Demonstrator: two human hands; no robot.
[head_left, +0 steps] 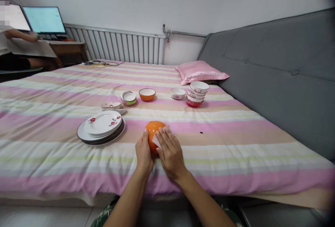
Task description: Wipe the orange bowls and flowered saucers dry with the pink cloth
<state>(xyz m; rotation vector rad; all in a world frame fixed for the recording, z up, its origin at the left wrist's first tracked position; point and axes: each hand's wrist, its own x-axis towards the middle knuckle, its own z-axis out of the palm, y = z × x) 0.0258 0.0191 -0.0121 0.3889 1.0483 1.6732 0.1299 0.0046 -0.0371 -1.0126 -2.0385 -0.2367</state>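
Note:
An orange bowl (155, 125) is held over the front part of the bed, its glossy outer side facing me. My left hand (143, 153) grips its left side, thumb up along the wall. Under the fingers of my right hand (171, 153) is a thin pale wipe (156, 141), pressed flat against the bowl's right side. The bowl's inside is hidden from view. To the left lies a stack of plates (103, 124) with red flowers. A second orange bowl (147, 96), white inside, stands upright further back.
Small dishes (129, 97) and shallow plates (111, 105) sit behind the plate stack. Right of them are a white bowl (178, 93) and stacked bowls (197, 96). A pink pillow (201, 71) rests by the grey headboard (274, 59). A person (15, 45) sits at a desk, far left.

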